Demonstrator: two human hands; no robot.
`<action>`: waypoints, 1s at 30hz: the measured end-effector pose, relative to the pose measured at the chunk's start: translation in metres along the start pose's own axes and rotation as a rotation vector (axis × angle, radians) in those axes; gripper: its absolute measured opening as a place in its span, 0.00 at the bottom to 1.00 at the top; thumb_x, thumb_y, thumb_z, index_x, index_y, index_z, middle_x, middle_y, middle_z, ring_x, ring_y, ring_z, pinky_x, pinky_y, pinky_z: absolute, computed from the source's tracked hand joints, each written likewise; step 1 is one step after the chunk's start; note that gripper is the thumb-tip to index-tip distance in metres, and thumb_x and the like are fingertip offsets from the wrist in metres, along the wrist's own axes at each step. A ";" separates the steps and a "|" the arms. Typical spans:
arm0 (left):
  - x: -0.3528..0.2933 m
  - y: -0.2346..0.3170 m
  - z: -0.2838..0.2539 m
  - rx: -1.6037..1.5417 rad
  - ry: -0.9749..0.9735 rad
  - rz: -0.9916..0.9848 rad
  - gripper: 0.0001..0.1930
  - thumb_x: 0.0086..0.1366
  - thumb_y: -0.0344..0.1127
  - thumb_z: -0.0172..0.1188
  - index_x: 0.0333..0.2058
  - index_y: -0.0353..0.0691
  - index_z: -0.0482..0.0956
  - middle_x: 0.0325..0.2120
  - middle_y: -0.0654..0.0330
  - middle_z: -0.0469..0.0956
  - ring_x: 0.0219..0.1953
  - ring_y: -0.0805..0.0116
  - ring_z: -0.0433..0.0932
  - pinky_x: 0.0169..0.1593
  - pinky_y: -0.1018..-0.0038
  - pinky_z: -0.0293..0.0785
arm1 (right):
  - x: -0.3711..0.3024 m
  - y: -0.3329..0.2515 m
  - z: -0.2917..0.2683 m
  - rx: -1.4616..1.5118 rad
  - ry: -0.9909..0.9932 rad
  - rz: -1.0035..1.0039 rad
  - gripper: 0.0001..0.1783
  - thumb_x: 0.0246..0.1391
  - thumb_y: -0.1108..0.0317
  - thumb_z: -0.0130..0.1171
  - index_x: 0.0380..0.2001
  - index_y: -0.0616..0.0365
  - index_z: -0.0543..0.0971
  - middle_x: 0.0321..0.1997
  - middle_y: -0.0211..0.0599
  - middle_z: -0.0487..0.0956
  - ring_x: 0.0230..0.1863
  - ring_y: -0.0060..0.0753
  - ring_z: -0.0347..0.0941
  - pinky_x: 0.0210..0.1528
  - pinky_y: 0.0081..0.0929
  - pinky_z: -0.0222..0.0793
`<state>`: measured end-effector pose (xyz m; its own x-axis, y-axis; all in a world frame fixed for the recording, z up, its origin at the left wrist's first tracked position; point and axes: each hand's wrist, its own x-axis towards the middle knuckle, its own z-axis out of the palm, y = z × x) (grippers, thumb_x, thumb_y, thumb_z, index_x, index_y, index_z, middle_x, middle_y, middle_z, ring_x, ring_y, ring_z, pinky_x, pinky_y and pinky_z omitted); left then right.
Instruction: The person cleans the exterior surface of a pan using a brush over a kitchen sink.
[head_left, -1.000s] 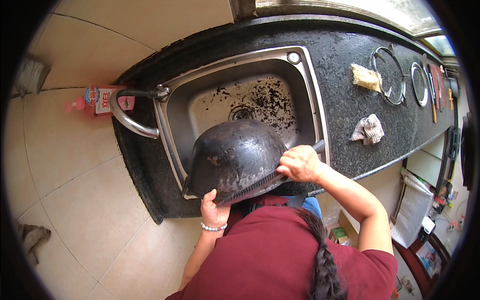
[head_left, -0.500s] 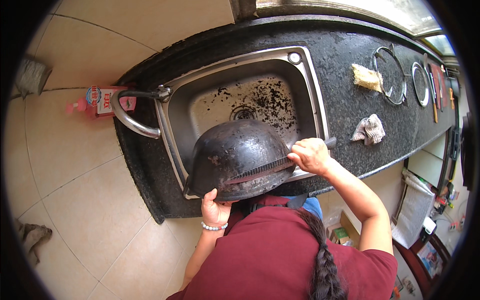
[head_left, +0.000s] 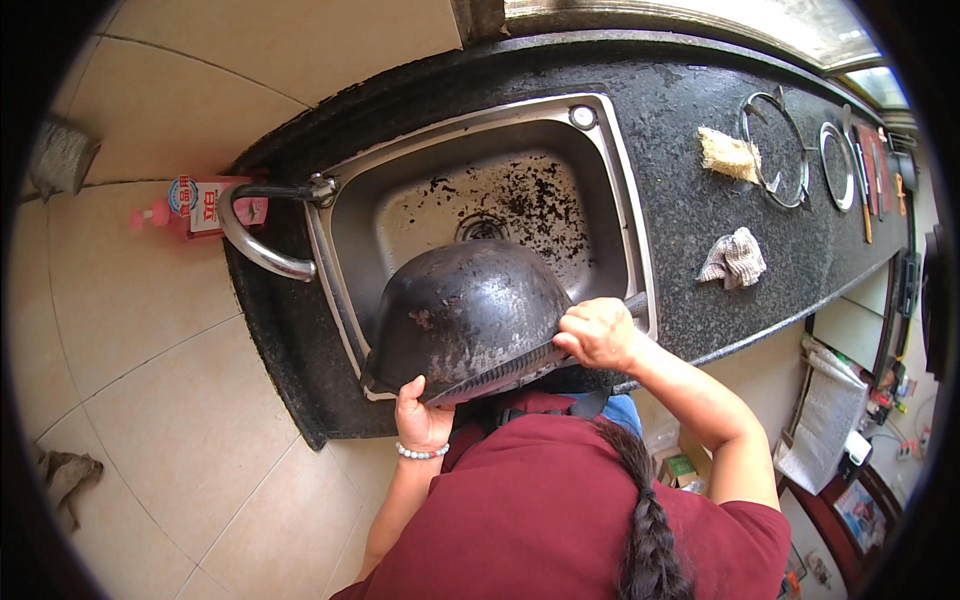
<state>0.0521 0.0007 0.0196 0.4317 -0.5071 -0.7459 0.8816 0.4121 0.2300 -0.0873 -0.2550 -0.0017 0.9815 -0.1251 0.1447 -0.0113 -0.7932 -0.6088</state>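
Observation:
A blackened wok (head_left: 465, 300) is tipped over the near side of the sink, its worn outer side facing up. My left hand (head_left: 422, 425), wearing a bead bracelet, is closed on the wok's near rim, with the thumb up against its outside. In my right hand (head_left: 597, 335) is a long serrated knife (head_left: 500, 375); the fingers are wrapped round it and the dark handle sticks out to the right. Its toothed blade lies along the wok's side close to the near rim. Black flakes (head_left: 545, 200) are scattered over the bottom of the steel sink (head_left: 625, 190).
A curved faucet (head_left: 235, 235) and a pink bottle (head_left: 210, 210) stand left of the sink. On the dark counter at the right lie a bristle brush (head_left: 728, 155), a crumpled cloth (head_left: 735, 258), a wire ring stand (head_left: 805, 150) and several tools farther off.
The serrated knife has slid down the wok's side toward the near rim. My right hand has moved a little left and nearer; my left hand still grips the rim.

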 end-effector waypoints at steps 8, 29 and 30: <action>0.002 -0.002 -0.006 0.007 -0.136 -0.008 0.17 0.59 0.36 0.52 0.43 0.29 0.75 0.40 0.50 0.79 0.41 0.53 0.79 0.41 0.54 0.79 | 0.007 -0.006 -0.013 -0.095 -0.015 0.115 0.16 0.51 0.56 0.58 0.17 0.52 0.70 0.16 0.33 0.70 0.19 0.37 0.72 0.23 0.32 0.68; -0.003 -0.013 -0.011 0.080 -0.158 0.019 0.19 0.59 0.35 0.51 0.47 0.30 0.71 0.41 0.47 0.78 0.40 0.51 0.80 0.41 0.55 0.81 | 0.038 -0.067 -0.018 -0.299 -0.175 0.140 0.18 0.55 0.54 0.54 0.17 0.51 0.71 0.16 0.32 0.73 0.19 0.34 0.74 0.23 0.30 0.69; -0.003 -0.013 -0.014 0.075 -0.164 0.018 0.19 0.59 0.35 0.51 0.47 0.30 0.71 0.41 0.47 0.78 0.40 0.51 0.80 0.41 0.55 0.81 | 0.037 -0.070 -0.017 -0.296 -0.183 0.147 0.18 0.55 0.54 0.54 0.17 0.51 0.71 0.16 0.32 0.73 0.19 0.34 0.74 0.23 0.30 0.69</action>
<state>0.0365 0.0069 0.0098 0.4673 -0.6197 -0.6305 0.8827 0.3674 0.2932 -0.0532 -0.2142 0.0592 0.9829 -0.1629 -0.0856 -0.1829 -0.9159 -0.3573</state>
